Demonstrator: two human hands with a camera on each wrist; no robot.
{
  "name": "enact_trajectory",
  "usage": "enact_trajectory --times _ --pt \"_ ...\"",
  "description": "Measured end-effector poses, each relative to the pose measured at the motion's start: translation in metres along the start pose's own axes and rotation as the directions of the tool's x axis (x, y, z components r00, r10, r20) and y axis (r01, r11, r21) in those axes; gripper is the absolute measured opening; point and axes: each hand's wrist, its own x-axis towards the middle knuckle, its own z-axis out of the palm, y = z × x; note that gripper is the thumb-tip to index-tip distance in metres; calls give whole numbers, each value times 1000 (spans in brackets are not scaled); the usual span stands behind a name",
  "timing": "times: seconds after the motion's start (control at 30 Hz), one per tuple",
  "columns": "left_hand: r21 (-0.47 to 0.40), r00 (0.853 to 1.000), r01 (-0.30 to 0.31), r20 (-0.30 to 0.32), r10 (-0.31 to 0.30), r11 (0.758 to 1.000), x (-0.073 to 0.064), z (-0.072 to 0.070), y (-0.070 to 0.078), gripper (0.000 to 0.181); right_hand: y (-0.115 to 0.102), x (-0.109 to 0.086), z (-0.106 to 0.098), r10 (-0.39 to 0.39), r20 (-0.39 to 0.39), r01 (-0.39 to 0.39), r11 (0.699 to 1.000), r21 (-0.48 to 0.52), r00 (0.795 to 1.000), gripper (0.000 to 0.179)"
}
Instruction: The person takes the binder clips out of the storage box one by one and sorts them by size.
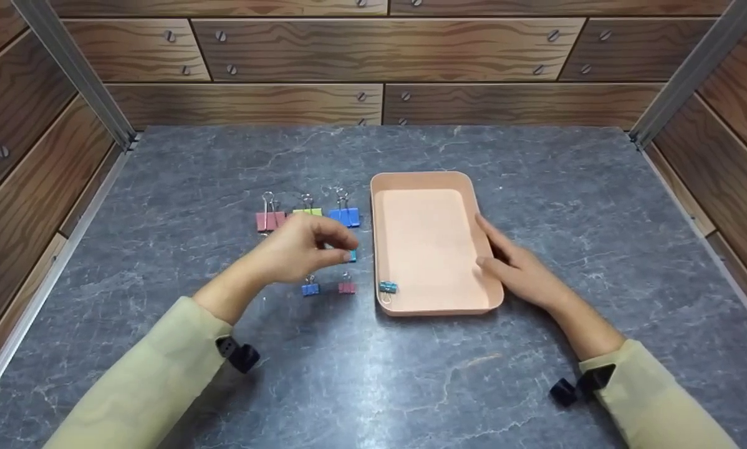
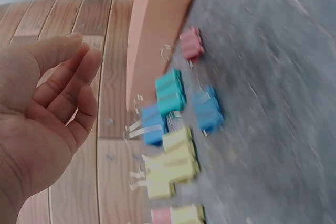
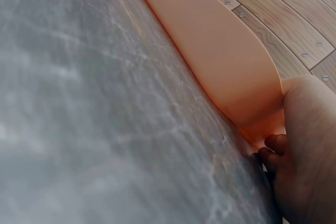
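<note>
My left hand [image 1: 298,246] hovers over the binder clips left of the tray, fingers loosely bent. In the left wrist view nothing lies between its thumb and fingers. A teal binder clip [image 2: 170,93] stands on the table, mostly hidden by the thumb in the head view. Near it are a small blue clip [image 1: 310,289] and a small pink clip [image 1: 346,287]. The right hand [image 1: 523,271] grips the right side of the peach tray [image 1: 423,312], thumb over the rim. Inside the tray's near left corner lies another teal clip [image 1: 388,287].
Behind the left hand stand a large pink clip [image 1: 270,221], a yellow-green clip [image 1: 311,212] and a large blue clip [image 1: 345,217] in a row. Wood-patterned panels [image 1: 386,50] wall the grey marbled table [image 1: 373,386] at the back and sides.
</note>
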Motion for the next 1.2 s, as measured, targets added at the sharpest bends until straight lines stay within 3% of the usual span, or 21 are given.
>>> enact_trajectory --times 0.27,0.5,0.8,1.2 --pt "-10 989 -73 131 74 997 32 19 14 18 2 1 2 -3 -1 3 1000 27 1000 71" --pt "12 958 -85 274 78 996 51 32 16 21 2 1 1 4 -3 -4 1000 27 1000 72" --pt "61 913 -98 402 65 993 59 42 10 23 2 1 0 -7 -6 7 1000 -7 1000 72" --pt "133 890 -62 456 -6 989 61 47 4 25 1 0 1 -2 -5 2 1000 -4 1000 72"
